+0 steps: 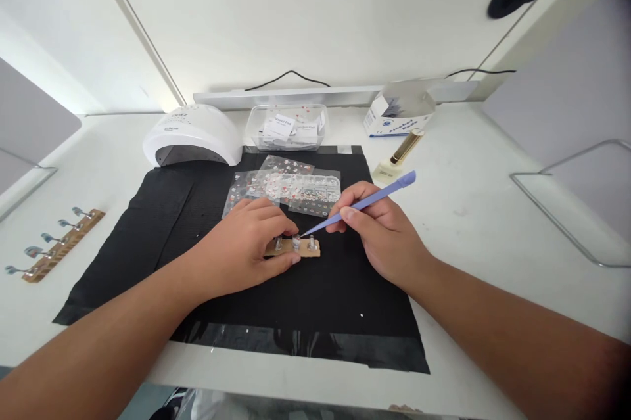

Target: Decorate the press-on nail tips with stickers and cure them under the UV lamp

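Observation:
My left hand (251, 236) rests on the black mat, fingers closed around a short wooden display strip (315, 252) with clear nail-tip holders on it. Its thumb and forefinger sit on either side of the middle holder (296, 243), hiding the strip's left end. In my right hand (379, 229) is a slim purple pointed tool (365, 202), held like a pen. The tool's tip is at the top of that middle holder; whether it touches, I cannot tell. Behind both hands lie clear sticker sheets (246, 185) and a clear compartment case (315, 186) of small decorations.
A white nail lamp (194, 134) stands back left, beside a clear tub (288, 127) of alcohol pad packets. The alcohol pad box (398, 114) and a gold-capped bottle (399, 160) are back right. Another wooden strip (64, 246) with painted tips lies far left. The black mat (315, 302) covers the middle.

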Demonstrator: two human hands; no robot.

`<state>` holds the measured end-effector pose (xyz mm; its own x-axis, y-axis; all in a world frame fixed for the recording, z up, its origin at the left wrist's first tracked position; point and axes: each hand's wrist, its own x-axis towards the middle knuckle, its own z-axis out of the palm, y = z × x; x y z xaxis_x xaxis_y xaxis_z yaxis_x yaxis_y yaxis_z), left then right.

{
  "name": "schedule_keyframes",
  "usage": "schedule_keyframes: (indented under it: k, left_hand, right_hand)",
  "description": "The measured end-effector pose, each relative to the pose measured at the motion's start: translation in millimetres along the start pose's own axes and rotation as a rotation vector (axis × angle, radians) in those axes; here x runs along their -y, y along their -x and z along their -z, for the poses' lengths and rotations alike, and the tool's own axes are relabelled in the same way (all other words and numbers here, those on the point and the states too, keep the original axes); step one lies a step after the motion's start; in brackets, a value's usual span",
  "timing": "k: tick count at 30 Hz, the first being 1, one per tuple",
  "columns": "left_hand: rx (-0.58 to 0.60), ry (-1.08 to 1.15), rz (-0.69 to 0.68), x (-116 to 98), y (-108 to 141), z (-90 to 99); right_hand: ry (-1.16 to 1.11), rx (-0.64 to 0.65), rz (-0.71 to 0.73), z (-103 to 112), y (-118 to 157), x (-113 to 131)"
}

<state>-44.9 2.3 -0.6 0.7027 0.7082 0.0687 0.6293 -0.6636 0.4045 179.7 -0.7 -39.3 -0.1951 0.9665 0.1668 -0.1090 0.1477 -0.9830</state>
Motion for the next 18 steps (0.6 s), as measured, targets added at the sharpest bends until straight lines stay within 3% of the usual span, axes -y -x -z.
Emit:
schedule_keyframes:
  k: [18]
  left_hand:
    - [-0.049,0.045,-0.035,-1.4,2.8,1.3]
  right_hand:
    - [0.046,0.01,-0.017,-0.2,-1.6,2.6]
